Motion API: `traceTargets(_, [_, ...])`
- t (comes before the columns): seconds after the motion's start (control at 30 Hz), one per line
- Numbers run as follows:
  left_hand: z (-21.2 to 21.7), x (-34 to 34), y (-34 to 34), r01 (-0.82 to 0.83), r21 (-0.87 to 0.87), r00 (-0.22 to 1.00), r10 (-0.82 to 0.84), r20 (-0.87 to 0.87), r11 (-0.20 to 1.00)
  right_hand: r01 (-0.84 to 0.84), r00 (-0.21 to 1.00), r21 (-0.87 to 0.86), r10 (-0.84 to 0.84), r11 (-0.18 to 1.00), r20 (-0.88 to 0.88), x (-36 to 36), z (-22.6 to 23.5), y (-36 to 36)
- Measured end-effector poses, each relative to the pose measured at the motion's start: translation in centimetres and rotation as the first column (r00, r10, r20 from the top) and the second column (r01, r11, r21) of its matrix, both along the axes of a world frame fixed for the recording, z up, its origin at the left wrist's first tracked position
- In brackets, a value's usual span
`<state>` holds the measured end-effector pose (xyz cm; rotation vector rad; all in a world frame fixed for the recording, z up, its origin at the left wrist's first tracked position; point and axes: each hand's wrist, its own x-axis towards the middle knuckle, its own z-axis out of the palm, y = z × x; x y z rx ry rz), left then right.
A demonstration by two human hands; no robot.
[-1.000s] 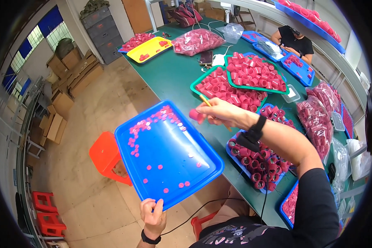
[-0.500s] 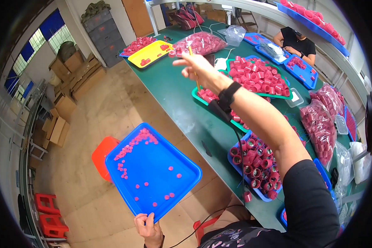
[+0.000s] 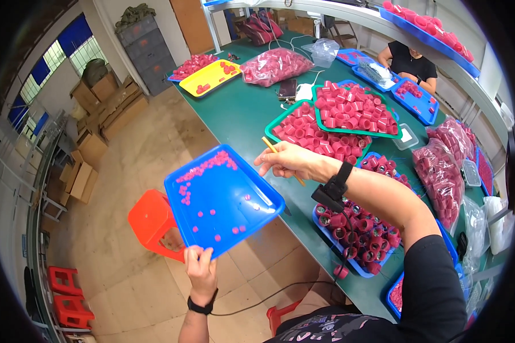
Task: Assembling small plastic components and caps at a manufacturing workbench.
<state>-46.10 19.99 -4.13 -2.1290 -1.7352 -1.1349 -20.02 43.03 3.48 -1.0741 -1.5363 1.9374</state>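
My left hand [image 3: 201,268] grips the near corner of a blue tray [image 3: 226,214], thumb on top, holding it up off the table's left side. Small pink round pieces [image 3: 203,169] lie on the tray, many bunched along its far edge and several scattered nearer me. Just past the tray's right edge is my right hand [image 3: 289,160], fingers curled around a thin yellow stick [image 3: 270,144], perhaps a pencil. It hovers above the edge of the green table [image 3: 234,123], beside a green tray of red cylindrical caps [image 3: 303,127].
A red stool [image 3: 151,220] stands on the floor beneath the blue tray. Further right are a second green tray of caps [image 3: 357,108] and a blue tray of caps with inserts [image 3: 360,237]. A yellow tray [image 3: 209,80] sits far left. Another person [image 3: 412,63] sits across the table.
The blue tray has risen and shifted right and away from me with my left hand. My right hand has come back from over the table toward the tray, still with the yellow stick.
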Motion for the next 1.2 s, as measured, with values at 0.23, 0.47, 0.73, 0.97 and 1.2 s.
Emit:
traceTargets(0.23, [1.8, 0.4, 2.6, 0.013, 0.103, 1.000, -0.010, -0.028, 0.995, 0.102, 0.991, -0.016, -0.103, 0.995, -0.085, 2.5, 1.6, -3.8])
traceTargets(0.47, [4.1, 1.7, -2.1, 0.139, 0.149, 0.990, -0.133, -0.049, 0.979, 0.455, 0.889, -0.004, -0.454, 0.891, -0.054, 6.2, 3.0, -10.1])
traceTargets(0.73, [6.1, 3.6, -6.5, 0.407, 0.095, 0.910, -0.394, -0.128, 0.908, 0.479, 0.863, -0.273, -0.505, 0.835, -0.032, 10.3, 3.2, -22.0])
traceTargets(0.97, [6.3, 6.0, -6.4, 0.621, 0.068, 0.770, -0.591, -0.243, 0.781, 0.611, 0.782, -0.077, -0.616, 0.788, -0.091, 12.1, 3.3, -30.9])
traceTargets(1.2, [8.5, 11.4, -5.4, 0.807, 0.091, 0.580, -0.753, -0.310, 0.583, 0.885, 0.433, -0.066, -0.867, 0.461, -0.247, 14.8, -0.5, -38.6])
